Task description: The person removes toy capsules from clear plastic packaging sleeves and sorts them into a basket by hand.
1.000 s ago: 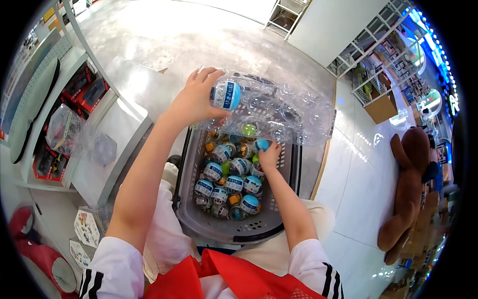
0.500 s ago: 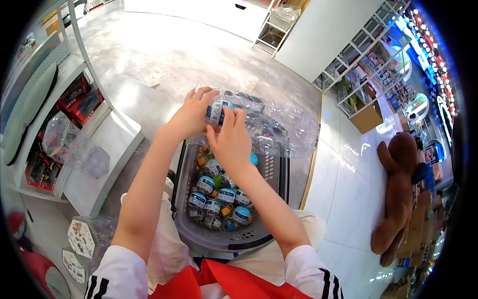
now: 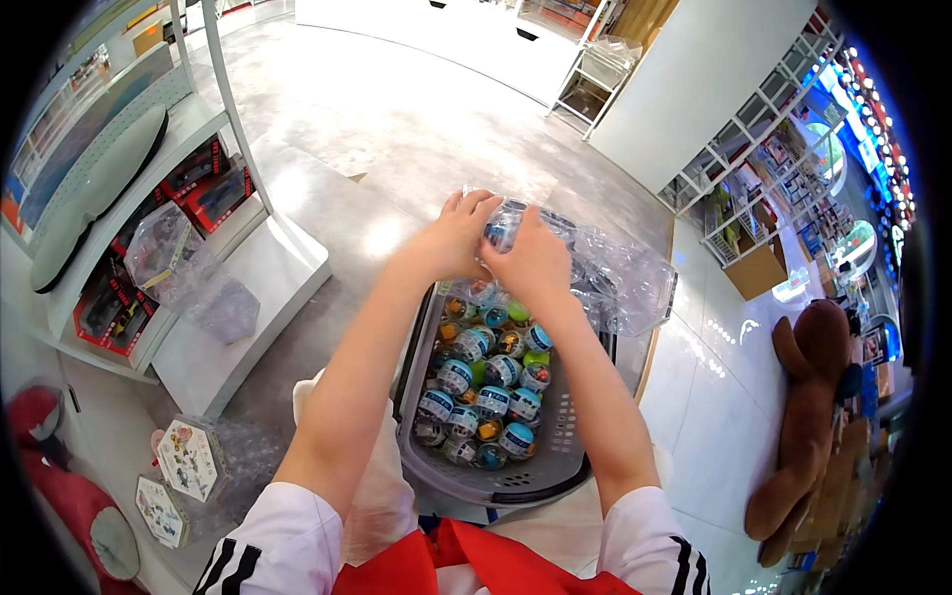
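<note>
Over the far end of a grey plastic basket point(image 3: 580, 451), my left hand point(image 3: 458, 241) and my right hand point(image 3: 535, 263) are closed round a clear toy capsule point(image 3: 499, 234) with a blue label. Its lower part is hidden by my fingers. Crinkled clear plastic packaging point(image 3: 635, 288) lies about the hands and spreads right over the basket's far corner. Whether my fingers also pinch the packaging I cannot tell. Inside the basket, below my wrists, lie several clear capsules point(image 3: 493, 401) with blue-and-white labels, some with orange or green contents.
At left stands a white shelf point(image 3: 243, 307) with red boxed toys point(image 3: 114, 307) and clear packaging point(image 3: 223, 309). Hexagonal boxes point(image 3: 188, 461) lie at lower left. A brown plush toy point(image 3: 805, 416) lies on the right-hand floor, near a cardboard box point(image 3: 756, 270). White racks stand behind.
The view has shifted, so the scene sits farther right. My hands have drawn closer together round the capsule, and the right hand covers more of it. The packaging looks more bunched.
</note>
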Motion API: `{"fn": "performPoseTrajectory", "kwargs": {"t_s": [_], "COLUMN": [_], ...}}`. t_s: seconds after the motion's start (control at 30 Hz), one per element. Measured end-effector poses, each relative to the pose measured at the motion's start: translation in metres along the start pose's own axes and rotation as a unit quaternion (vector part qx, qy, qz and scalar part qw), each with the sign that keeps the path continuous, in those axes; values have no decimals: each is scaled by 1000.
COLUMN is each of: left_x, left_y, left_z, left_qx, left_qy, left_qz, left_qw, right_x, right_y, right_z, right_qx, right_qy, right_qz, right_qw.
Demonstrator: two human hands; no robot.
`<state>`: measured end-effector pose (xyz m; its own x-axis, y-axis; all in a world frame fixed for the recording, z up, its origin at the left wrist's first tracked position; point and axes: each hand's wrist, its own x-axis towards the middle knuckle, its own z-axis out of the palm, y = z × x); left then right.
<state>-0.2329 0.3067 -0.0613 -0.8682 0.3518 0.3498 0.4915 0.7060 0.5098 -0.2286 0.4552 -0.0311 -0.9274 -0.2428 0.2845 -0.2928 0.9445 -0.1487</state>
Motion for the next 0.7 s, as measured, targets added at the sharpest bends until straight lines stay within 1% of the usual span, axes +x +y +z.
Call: {"fn": "performPoseTrajectory", "kwargs": {"t_s": [0.03,0.07,0.1,0.13,0.23,0.27,0.3,0.33,0.37,0.4,0.43,0.47,0.5,0.57,0.6,0.7], "left_x": [0,0,0,1,3,4,3,2,3,3,2,4,2,3,2,4], "left_y": [0,0,1,2,-5,-9,-7,-5,-16,-14,-8,-6,3,-1,8,13], "left_z": [0,0,0,-1,3,9,6,2,7,4,2,1,-3,4,3,3], "left_qx": [4,9,4,0,-4,-11,-10,-14,4,4,38,41,26,26,46,30], "left_qy": [-3,-7,-7,-10,-1,3,2,-4,8,6,2,3,-1,18,15,10], "left_qz": [-4,-7,-13,-17,-11,-4,-1,6,37,37,14,32,10,18,1,-1], "left_qw": [1000,1000,1000,1000,1000,1000,1000,1000,999,999,999,999,1000,999,999,1000], "right_x": [3,7,9,5,-29,-43,-60,-74,-92,-106,-116,-125,-133,-141,-137,-128], "right_y": [5,11,19,31,45,52,59,66,75,87,101,113,127,151,157,165], "right_z": [-7,-19,-27,-23,-20,-20,-20,-13,-3,1,4,7,16,23,21,21], "right_qx": [135,267,392,538,686,665,642,582,520,396,259,177,56,-32,-38,-23], "right_qy": [-68,-134,-197,-218,-305,-351,-395,-421,-446,-438,-429,-430,-391,-348,-353,-360], "right_qz": [41,82,122,91,48,17,31,22,23,-13,-47,-8,-5,9,10,25], "right_qw": [988,951,890,809,659,659,657,695,728,807,864,885,919,937,935,933]}}
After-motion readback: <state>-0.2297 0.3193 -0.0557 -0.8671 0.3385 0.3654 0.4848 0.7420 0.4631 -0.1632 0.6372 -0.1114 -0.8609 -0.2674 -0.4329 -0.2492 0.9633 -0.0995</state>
